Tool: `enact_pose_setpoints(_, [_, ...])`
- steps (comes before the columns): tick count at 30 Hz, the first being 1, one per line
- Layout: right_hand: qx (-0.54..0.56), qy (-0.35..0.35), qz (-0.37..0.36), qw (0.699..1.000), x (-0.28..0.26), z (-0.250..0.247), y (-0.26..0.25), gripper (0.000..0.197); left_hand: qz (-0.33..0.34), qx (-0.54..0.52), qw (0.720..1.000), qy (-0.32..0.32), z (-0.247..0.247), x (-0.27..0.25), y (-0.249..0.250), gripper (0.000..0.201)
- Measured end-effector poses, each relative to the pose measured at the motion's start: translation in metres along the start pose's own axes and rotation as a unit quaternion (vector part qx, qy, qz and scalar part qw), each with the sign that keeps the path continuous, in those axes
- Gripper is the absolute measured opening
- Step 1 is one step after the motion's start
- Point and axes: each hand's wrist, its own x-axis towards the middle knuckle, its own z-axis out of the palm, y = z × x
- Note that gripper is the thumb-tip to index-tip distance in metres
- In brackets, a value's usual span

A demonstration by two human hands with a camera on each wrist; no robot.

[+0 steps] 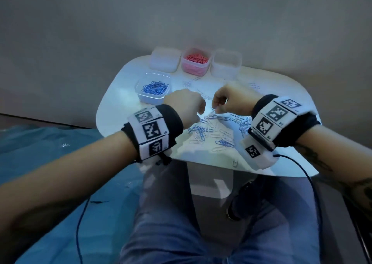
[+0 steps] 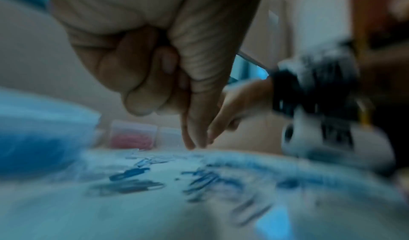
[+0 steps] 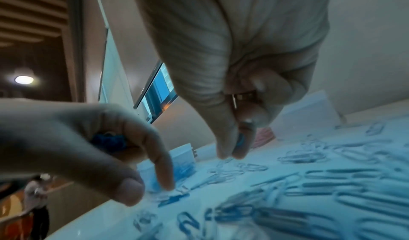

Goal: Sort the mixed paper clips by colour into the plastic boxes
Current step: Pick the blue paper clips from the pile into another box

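White table (image 1: 281,86) first: four plastic boxes at its far side — one holds blue clips (image 1: 154,87), one pink (image 1: 196,60), and two look empty, one left (image 1: 164,61) and one right (image 1: 226,64) of the pink. The loose clips (image 1: 213,129) lie scattered directly under and between both hands, blue and pale ones mixed, too many and too tangled to count. Left hand (image 1: 184,107) is curled round a wad of blue clips (image 3: 108,139), forefinger poking down at the table. Right hand (image 1: 227,100) pinches something blue between thumb and forefinger — tips right over a pale clip (image 3: 223,161). The blue box sits beyond and to the left, so the left hand is nearer for the drop.
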Motion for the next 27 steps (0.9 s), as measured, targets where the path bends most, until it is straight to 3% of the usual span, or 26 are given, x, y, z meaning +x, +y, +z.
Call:
enact_pose_setpoints(3, [-0.03,-0.007,0.007,0.999,-0.007,0.006,-0.001,0.01,0.013,0.044,0.998,-0.033,0.0,0.013,0.009,0.02])
enact_pose_setpoints(7, [-0.137,0.0,-0.007,0.99,-0.004,0.016,-0.012,0.016,0.007,0.017,0.995,-0.1,-0.001,0.023,0.009,0.015])
enact_pose_setpoints(10, [-0.19,-0.028,-0.013,0.981,0.001,0.017,-0.015,0.019,-0.021,-0.005,0.987,-0.157,-0.003,0.027,0.004,0.021])
enact_pose_setpoints(15, [-0.173,-0.048,0.003,0.984,-0.001,0.014,-0.009,0.021,-0.065,-0.079,0.978,-0.181,-0.009,0.025,-0.003,0.017])
enact_pose_setpoints(18, [-0.087,-0.035,0.031,0.995,-0.007,0.008,-0.004,0.024,-0.12,-0.241,0.951,-0.154,-0.012,0.02,-0.005,0.021])
enact_pose_setpoints(20, [-0.025,-0.026,0.036,0.999,-0.012,0.001,0.002,0.023,-0.153,-0.371,0.908,-0.123,-0.013,0.013,-0.005,0.027])
enact_pose_setpoints(23, [0.045,-0.018,0.041,0.998,-0.023,-0.009,0.007,0.013,-0.167,-0.552,0.809,-0.111,-0.01,0.005,-0.001,0.034])
enact_pose_setpoints(25, [0.126,-0.015,0.049,0.991,-0.033,-0.017,0.007,0.012,-0.155,-0.677,0.712,-0.101,-0.007,0.001,0.005,0.038])
enact_pose_setpoints(27, [0.227,-0.015,0.054,0.972,-0.043,-0.027,0.004,0.016,-0.139,-0.787,0.596,-0.079,-0.005,-0.001,0.013,0.035])
